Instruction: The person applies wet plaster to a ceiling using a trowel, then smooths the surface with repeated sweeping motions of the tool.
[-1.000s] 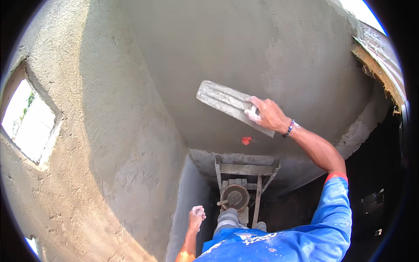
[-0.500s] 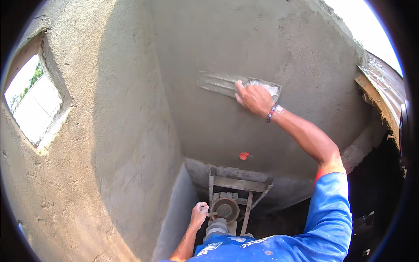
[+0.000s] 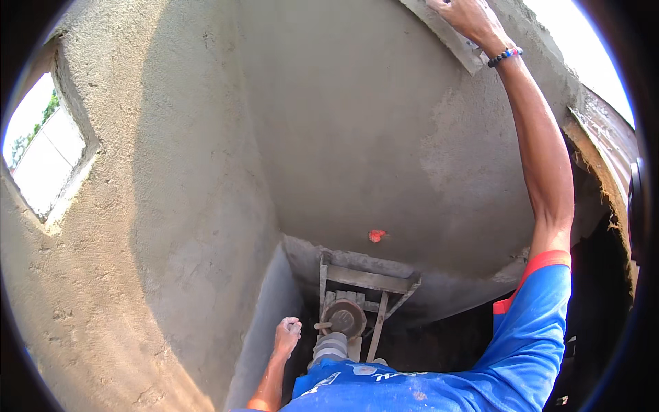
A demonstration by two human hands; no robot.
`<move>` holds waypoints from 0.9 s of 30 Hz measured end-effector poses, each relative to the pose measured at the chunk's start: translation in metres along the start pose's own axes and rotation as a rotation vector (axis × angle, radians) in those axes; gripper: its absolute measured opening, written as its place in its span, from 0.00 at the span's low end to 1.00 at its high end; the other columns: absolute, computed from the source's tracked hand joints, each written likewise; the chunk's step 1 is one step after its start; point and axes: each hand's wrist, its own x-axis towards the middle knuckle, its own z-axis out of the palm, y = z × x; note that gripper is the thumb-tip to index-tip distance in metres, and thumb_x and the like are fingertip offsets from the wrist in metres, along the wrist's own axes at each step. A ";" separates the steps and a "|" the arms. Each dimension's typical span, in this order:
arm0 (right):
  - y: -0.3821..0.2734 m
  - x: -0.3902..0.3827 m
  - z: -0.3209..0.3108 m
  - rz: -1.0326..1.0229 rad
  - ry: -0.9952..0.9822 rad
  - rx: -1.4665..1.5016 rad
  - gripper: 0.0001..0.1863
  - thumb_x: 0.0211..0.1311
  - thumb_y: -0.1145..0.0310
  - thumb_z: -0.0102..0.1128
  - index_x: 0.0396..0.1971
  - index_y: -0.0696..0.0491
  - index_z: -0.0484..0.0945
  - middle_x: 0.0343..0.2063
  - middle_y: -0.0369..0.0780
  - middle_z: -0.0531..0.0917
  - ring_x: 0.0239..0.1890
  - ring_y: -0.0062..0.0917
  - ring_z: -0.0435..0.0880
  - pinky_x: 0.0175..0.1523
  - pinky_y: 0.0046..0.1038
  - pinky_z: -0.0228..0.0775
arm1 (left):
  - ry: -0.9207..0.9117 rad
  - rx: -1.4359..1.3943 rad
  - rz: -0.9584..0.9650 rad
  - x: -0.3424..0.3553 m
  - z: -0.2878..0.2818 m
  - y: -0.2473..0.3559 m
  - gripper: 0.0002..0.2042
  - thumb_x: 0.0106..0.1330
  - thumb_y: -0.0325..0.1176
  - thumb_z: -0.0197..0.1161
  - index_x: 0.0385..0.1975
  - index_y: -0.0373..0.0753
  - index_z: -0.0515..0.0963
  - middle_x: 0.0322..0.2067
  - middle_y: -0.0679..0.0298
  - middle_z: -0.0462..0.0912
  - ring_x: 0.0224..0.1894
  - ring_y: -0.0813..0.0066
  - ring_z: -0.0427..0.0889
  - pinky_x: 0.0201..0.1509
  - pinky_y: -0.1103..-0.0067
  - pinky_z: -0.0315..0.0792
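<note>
High on the plastered wall (image 3: 343,137), my right hand (image 3: 470,20) grips a long flat plastering float (image 3: 461,53). The float lies tilted against the wall, and its far end is cut off by the top of the picture. Low on the left, my left hand (image 3: 288,333) is closed in a loose fist, with whitish mortar on its fingers. Nothing shows in it. Close to its right, a short handle (image 3: 322,325) sticks out by the rim of a round bucket (image 3: 364,323), apart from the fingers.
Below the wall stands a wooden trestle (image 3: 371,278), with the bucket near its boards. A side wall (image 3: 192,206) meets the plastered wall at the left corner and has a window opening (image 3: 51,151). A red spot (image 3: 377,236) marks the wall. Rough sheeting (image 3: 604,172) edges the right.
My right hand has carried the float up and to the right along the wall, and the arm is stretched further. My left hand has shifted slightly left, away from the handle.
</note>
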 end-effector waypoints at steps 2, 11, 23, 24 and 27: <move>0.046 -0.021 0.048 -0.126 -0.019 -0.221 0.21 0.65 0.54 0.54 0.49 0.54 0.72 0.20 0.51 0.81 0.27 0.49 0.82 0.37 0.43 0.76 | -0.075 0.054 0.046 0.009 0.021 0.016 0.12 0.67 0.33 0.60 0.45 0.33 0.75 0.28 0.66 0.78 0.28 0.80 0.76 0.33 0.82 0.74; 0.003 -0.323 0.186 -0.258 -0.764 -0.119 0.22 0.65 0.54 0.53 0.49 0.56 0.70 0.16 0.47 0.80 0.20 0.42 0.83 0.24 0.41 0.75 | -0.051 0.177 0.211 -0.002 0.023 0.008 0.14 0.64 0.33 0.61 0.46 0.33 0.77 0.25 0.60 0.79 0.28 0.72 0.77 0.35 0.73 0.73; -0.027 0.046 0.030 -0.043 0.138 -0.110 0.20 0.62 0.56 0.55 0.42 0.59 0.75 0.29 0.52 0.84 0.34 0.47 0.84 0.40 0.41 0.76 | 0.282 0.065 0.382 -0.037 -0.040 0.085 0.12 0.65 0.27 0.61 0.47 0.34 0.75 0.26 0.71 0.73 0.28 0.84 0.69 0.32 0.82 0.67; 0.000 0.053 0.065 -0.208 0.151 -0.161 0.21 0.65 0.54 0.53 0.47 0.57 0.73 0.30 0.51 0.84 0.35 0.49 0.84 0.43 0.44 0.76 | 0.275 0.056 0.382 -0.032 -0.030 0.084 0.12 0.65 0.27 0.61 0.47 0.34 0.75 0.26 0.71 0.73 0.28 0.84 0.69 0.32 0.82 0.67; -0.054 -0.044 0.130 -0.249 -0.118 -0.202 0.16 0.64 0.58 0.56 0.38 0.57 0.68 0.19 0.52 0.80 0.28 0.49 0.82 0.33 0.45 0.76 | 0.224 0.098 0.340 -0.027 -0.018 0.090 0.13 0.65 0.29 0.61 0.48 0.35 0.76 0.28 0.67 0.76 0.30 0.82 0.71 0.34 0.80 0.68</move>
